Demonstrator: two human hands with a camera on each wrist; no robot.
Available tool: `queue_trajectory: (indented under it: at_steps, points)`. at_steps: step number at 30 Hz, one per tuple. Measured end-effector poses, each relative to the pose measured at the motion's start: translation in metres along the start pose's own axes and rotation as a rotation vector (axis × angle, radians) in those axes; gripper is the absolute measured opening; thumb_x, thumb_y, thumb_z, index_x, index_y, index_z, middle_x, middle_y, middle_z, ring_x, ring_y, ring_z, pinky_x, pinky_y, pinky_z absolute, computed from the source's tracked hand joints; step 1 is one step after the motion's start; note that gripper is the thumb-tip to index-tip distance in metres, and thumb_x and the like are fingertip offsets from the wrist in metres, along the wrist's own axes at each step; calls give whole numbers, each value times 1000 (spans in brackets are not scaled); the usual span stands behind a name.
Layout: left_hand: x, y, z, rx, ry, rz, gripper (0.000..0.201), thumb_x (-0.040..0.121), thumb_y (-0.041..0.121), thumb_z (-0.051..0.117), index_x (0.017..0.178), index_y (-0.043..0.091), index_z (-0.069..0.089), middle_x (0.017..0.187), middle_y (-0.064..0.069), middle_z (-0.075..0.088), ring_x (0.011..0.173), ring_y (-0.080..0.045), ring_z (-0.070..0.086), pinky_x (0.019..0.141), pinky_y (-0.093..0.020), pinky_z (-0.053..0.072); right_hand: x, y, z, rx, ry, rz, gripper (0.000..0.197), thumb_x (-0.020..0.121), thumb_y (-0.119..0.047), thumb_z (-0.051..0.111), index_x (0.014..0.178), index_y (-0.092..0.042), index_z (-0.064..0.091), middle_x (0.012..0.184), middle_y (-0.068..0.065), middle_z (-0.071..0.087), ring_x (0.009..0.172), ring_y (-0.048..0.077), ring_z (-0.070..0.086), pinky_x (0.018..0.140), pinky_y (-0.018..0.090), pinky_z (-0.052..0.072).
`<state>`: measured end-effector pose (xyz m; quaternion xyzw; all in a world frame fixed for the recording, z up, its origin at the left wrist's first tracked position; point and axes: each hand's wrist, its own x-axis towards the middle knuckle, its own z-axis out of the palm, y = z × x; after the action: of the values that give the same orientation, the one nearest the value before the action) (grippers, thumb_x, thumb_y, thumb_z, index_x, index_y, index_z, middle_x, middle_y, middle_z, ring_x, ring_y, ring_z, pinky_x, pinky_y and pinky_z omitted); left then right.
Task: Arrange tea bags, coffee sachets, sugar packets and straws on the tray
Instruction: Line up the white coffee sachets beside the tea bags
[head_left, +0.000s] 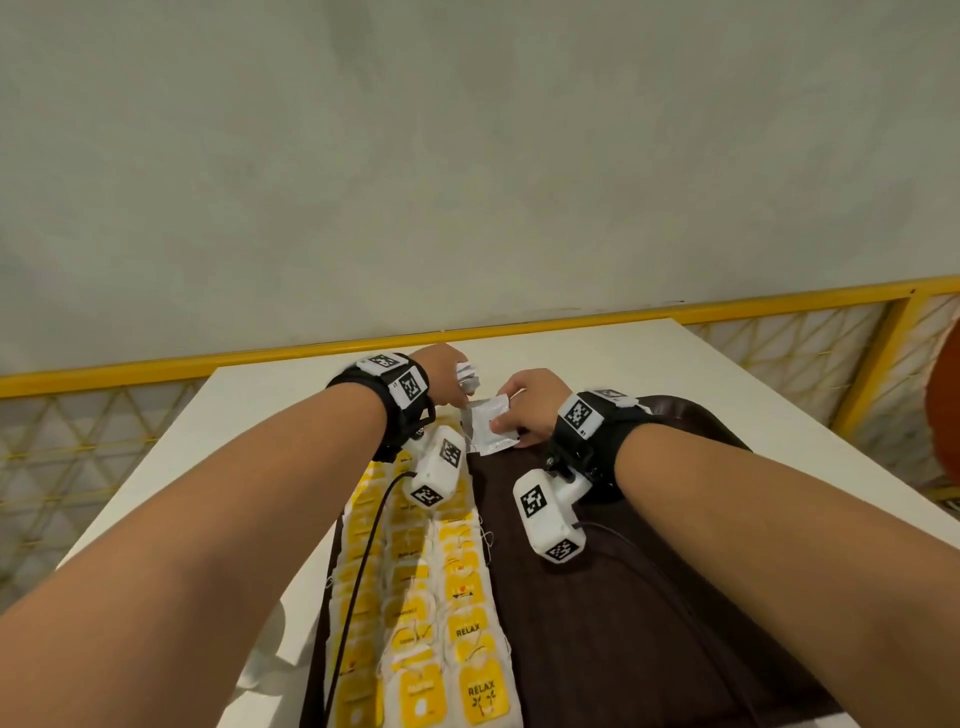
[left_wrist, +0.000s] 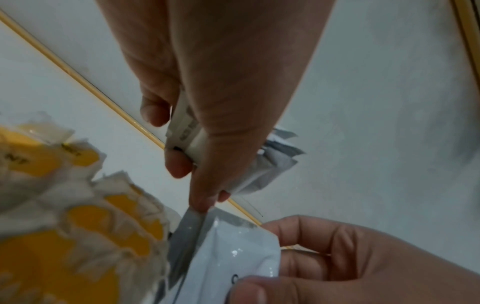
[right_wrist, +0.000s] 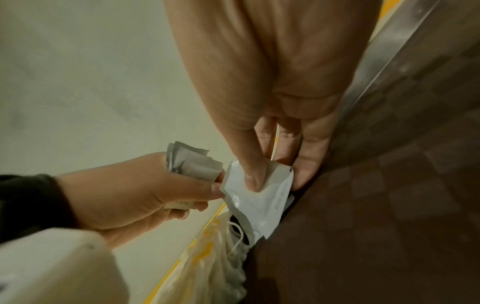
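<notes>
Left hand (head_left: 444, 375) gripping a small bundle of white packets (head_left: 467, 378), fingers curled round it, index fingertip touching the near sachet's edge. Right hand (head_left: 527, 402) pinching a white sachet (head_left: 491, 428) between thumb and fingers, held at the far end of the dark brown tray (head_left: 623, 623). Rows of yellow-labelled tea bags (head_left: 441, 613) lined along the tray's left side. Tray resting on the white worktop (head_left: 727, 374).

Smooth white rectangular table (head_left: 649, 364) under it all, yellow metal railing (head_left: 571, 318) with pale lattice panels running behind, plain grey-green wall (head_left: 467, 156) filling the background
</notes>
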<state>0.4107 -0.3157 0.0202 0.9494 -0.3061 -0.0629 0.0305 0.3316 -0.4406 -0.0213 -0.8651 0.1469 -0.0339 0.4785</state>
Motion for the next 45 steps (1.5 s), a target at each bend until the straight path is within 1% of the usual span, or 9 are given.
queue_trajectory:
  at_steps: [7,13,22,28,31,34,37,40,45]
  points:
    - [4,-2,7,-75,16,-50,36,83,22,71,115,10,58,108,-7,64,83,-18,57,69,-26,42,3,4,2,-147,20,14,42,67,-12,86,96,-15,55,92,10,66,80,29,70,70,43,60]
    - [2,-2,6,-110,11,-74,19,83,18,70,91,14,53,90,-3,59,76,-17,56,55,-21,40,2,2,6,-241,15,14,52,62,-28,88,96,-19,50,98,6,67,88,25,66,83,43,56]
    - [-3,-3,3,-193,-2,-77,17,84,14,69,91,11,54,76,-1,57,74,-19,58,54,-20,41,2,3,12,-224,-10,23,45,66,-24,87,86,-21,47,89,9,70,79,26,72,80,44,58]
    - [-5,-2,1,-205,-16,-67,26,82,13,71,70,16,48,87,-8,61,76,-21,58,56,-21,41,0,6,10,-217,1,8,45,66,-23,87,91,-18,49,87,9,69,79,26,72,79,44,58]
    - [-9,-2,-1,-234,-14,-69,24,83,14,70,73,15,48,87,-8,61,77,-21,58,56,-21,41,0,6,8,-232,-5,-7,40,68,-21,85,83,-17,48,87,13,71,78,28,72,81,44,58]
    - [-11,-5,-1,-304,9,-77,18,83,15,70,85,11,53,87,-7,61,77,-20,59,58,-22,42,0,8,8,-249,-11,-38,44,69,-20,83,66,-21,39,87,20,72,63,26,63,75,30,53]
    - [-15,-11,-2,-516,92,-83,19,83,19,71,87,14,53,85,-5,62,71,-13,61,59,-21,45,-3,4,5,-204,51,-37,35,75,-27,79,71,-19,44,85,12,67,76,31,70,74,33,56]
    - [-30,-11,-5,-1026,125,-73,20,85,26,71,93,14,58,83,-3,63,70,-12,61,69,-25,52,-8,-7,-5,19,144,-146,15,83,-16,71,90,-14,57,85,5,62,81,26,67,74,37,59]
    - [-58,-3,-13,-1365,-23,67,43,93,51,41,94,12,60,67,-2,63,56,-11,60,57,-20,54,-31,-35,-13,246,80,-417,31,83,-11,72,113,-13,64,96,0,64,73,13,62,69,26,58]
